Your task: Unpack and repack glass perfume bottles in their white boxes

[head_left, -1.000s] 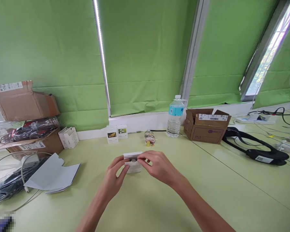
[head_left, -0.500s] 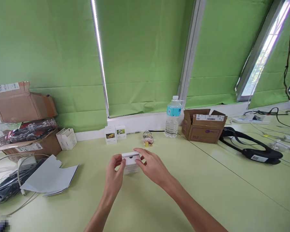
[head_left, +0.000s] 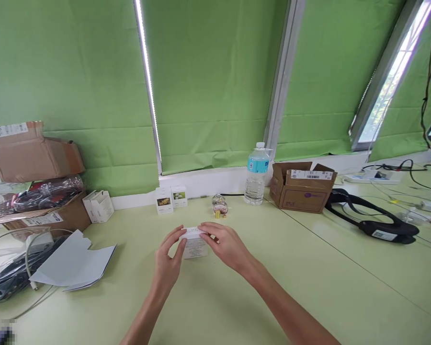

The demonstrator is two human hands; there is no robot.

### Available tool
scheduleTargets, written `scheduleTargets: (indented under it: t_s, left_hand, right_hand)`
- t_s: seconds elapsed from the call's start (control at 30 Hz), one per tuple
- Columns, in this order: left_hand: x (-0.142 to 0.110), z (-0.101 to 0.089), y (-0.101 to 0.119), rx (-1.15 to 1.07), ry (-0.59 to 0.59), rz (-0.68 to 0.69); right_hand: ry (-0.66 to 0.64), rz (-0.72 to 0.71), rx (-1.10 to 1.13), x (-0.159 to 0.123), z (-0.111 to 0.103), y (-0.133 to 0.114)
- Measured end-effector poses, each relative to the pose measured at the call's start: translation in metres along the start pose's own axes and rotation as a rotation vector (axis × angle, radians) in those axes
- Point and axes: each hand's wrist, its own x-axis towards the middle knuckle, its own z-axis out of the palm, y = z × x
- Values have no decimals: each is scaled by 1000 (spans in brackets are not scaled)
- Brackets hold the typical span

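Now, hands: left hand (head_left: 168,264) and right hand (head_left: 226,247), fingers pressed together, pinching the box's ends.
Box: white box (head_left: 195,247) between them, mid-bench (head_left: 290,297), looks closed.
Far edge: jar (head_left: 220,205), bottle (head_left: 256,175), carton (head_left: 301,189), all untouched.

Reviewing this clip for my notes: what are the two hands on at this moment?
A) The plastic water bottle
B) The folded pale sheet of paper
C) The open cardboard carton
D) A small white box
D. The left hand and the right hand both meet at a small white box, their fingers on its upper edges, out on the table.
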Motion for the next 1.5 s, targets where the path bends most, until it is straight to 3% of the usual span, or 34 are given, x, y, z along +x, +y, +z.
scheduleTargets:
  t_s: [0.27,0.57,0.8,0.97,1.07,1.17,1.37,1.5]
  left_hand:
    - [5,1,4,-83,40,-58]
    - [6,-2,4,-13,14,-26]
    - [1,2,-10,115,-40,42]
    - [0,5,-14,148,-33,72]
    - [0,4,-12,164,-6,18]
    - [0,3,-11,136,43,-74]
    - [-1,4,-7,-28,-96,-66]
    - [-3,4,-9,-44,-106,-45]
  right_hand:
    - [15,-33,-48,1,-1,0]
    - [-19,11,-82,-1,-1,6]
    - [-89,-9,-333,-2,0,-3]
    - [-73,56,-424,-4,4,-11]
    - [-26,230,-367,-4,8,-14]
    - [-93,344,-210,-6,15,-15]
    - [-211,307,159,-10,28,-14]
    - [-194,325,233,-10,32,-10]
